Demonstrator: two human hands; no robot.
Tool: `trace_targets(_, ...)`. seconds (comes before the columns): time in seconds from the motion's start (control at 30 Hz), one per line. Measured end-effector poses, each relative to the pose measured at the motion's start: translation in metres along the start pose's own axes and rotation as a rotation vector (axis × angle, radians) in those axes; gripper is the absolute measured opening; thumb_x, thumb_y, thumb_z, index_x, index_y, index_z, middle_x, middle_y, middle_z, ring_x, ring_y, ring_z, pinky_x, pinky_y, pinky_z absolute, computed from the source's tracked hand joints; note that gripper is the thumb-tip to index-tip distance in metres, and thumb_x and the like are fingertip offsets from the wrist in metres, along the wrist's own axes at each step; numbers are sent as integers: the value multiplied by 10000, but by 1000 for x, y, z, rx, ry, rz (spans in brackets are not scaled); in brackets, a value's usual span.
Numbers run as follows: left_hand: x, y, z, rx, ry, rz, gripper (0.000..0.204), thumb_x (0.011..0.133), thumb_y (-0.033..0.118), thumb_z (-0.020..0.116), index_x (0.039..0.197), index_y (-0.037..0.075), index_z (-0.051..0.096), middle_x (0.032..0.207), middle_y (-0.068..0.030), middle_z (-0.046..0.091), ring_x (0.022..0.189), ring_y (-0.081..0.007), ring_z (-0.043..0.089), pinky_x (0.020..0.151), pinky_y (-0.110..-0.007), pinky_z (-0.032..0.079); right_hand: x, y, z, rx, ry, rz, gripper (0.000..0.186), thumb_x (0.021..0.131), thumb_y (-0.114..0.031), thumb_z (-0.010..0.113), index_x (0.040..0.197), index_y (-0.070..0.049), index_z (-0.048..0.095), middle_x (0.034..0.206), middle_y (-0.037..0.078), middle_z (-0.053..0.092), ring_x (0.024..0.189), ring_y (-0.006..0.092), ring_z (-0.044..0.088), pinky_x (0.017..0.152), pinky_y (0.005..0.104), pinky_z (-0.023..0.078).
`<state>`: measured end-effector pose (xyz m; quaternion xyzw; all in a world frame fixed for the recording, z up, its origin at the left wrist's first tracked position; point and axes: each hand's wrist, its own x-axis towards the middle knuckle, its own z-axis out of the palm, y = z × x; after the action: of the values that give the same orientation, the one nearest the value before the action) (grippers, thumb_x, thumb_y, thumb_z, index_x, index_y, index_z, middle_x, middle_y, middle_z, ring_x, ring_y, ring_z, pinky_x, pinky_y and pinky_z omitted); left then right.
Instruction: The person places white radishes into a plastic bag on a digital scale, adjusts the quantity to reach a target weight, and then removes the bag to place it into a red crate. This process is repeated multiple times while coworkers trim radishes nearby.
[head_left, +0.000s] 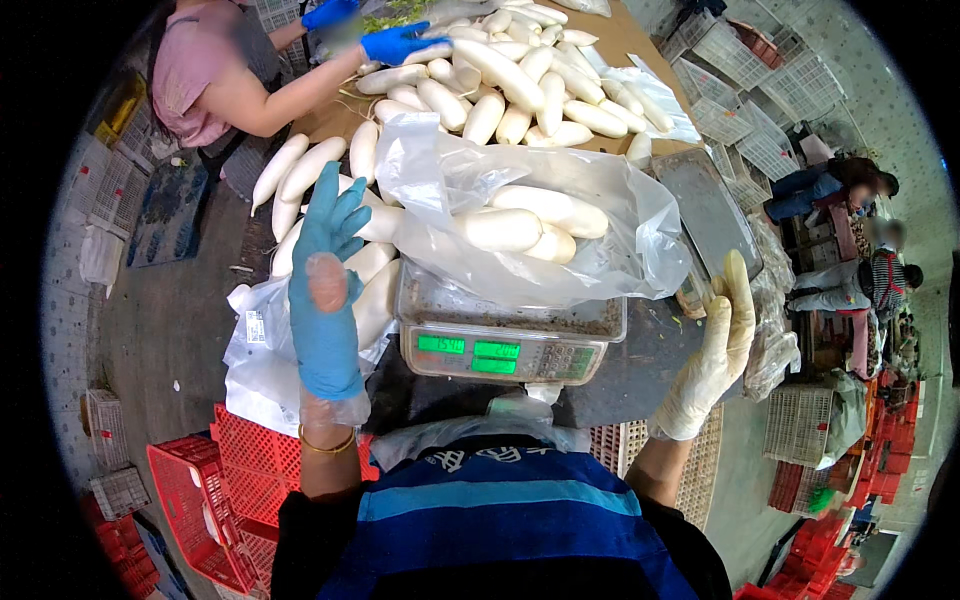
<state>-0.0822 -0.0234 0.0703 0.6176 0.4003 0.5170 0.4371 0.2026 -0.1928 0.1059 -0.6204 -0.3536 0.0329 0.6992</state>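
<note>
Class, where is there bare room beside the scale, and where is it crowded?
Bare: the dark tabletop between the scale and the right hand. Crowded: behind the scale, with heaped radishes; to its left, more radishes and a plastic bag.

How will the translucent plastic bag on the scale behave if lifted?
The translucent plastic bag would likely fold and sag: its film looks thin and crumpled. It is probably heavy, given the thick white radishes inside. Those look smooth and rounded, so they may roll.
</note>
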Motion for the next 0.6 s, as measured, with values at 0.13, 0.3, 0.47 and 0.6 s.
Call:
trace_targets(0.13,4,19,20,38,84,117,498,877,139,580,1364,57,514,1215,-47,637,972,-186,632,809,-274,488,4,8,2,45,-8,-7,395,982,-104,517,1356,17,472,1410,140,488,1239,190,499,1066,350,401)
trace_targets(0.3,11,44,34,502,-16,40,391,860,120,592,1241,29,585,1070,-52,662,899,-185,620,777,-284,484,12,8,8,-108,-90,14,560,902,-96,609,1420,-22,409,1458,138,408,1318,237,399,1094,391,362)
trace_targets(0.47,47,12,53,654,-244,52,220,862,111,600,1043,-8,642,859,-52,647,796,-168,586,723,-299,473,42,73,8,-180,-384,209,376,867,-52,653,1234,13,601,1110,98,650,1004,153,587,903,290,465)
trace_targets(0.6,62,14,57,-113,-168,41,176,882,123,599,978,-14,652,792,-29,614,747,-130,543,689,-298,459,66,24,39,357,-313,358,169,945,-155,573,897,-10,647,808,25,633,718,103,558,689,253,473)
